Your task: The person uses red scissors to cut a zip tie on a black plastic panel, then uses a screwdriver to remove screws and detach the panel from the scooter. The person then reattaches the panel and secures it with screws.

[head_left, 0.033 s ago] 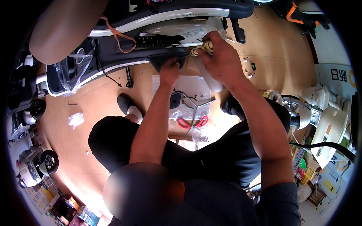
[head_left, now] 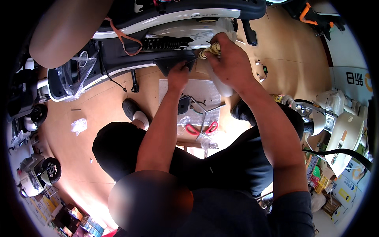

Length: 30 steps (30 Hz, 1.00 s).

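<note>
One right hand [head_left: 233, 63], upper-centre: gripping yellow-black banded handle [head_left: 213, 49]
Left hand [head_left: 178, 76]: grip unclear
Handle shift: slight, seemingly fine adjustment

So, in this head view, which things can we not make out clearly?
All in the head view:
- Tip of the tool: apparently hidden by the left hand.
- Its handle: partly covered by the right hand.
- Scooter: cut off by the upper edge.
- Dark bits: too small.

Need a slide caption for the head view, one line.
Right hand holds a yellow-handled tool, its thin shaft pointing toward the left hand at a black scooter panel.
</note>
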Each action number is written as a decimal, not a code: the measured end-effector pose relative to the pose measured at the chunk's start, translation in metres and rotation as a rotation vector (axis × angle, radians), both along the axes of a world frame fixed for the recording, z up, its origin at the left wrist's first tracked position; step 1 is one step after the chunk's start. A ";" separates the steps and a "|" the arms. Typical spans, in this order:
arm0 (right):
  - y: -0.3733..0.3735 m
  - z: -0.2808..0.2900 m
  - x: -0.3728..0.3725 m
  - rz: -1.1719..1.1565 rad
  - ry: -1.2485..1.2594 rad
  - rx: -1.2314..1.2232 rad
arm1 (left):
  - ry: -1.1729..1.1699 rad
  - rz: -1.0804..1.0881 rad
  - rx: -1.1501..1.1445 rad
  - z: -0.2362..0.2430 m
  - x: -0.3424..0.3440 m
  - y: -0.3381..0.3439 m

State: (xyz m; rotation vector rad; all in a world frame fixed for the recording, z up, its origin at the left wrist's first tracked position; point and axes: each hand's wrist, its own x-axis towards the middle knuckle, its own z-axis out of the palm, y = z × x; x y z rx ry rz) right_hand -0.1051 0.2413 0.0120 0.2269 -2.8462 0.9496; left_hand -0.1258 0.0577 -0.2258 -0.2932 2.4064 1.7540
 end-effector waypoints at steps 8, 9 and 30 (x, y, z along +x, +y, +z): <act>-0.001 -0.003 -0.005 0.000 0.012 0.065 | 0.114 -0.070 -0.332 0.026 0.006 0.007; -0.002 -0.003 -0.005 0.001 0.010 0.059 | 0.106 -0.070 -0.351 0.028 0.007 0.006; -0.004 -0.017 -0.003 0.005 -0.028 0.097 | 0.120 -0.120 -0.472 0.022 0.011 0.009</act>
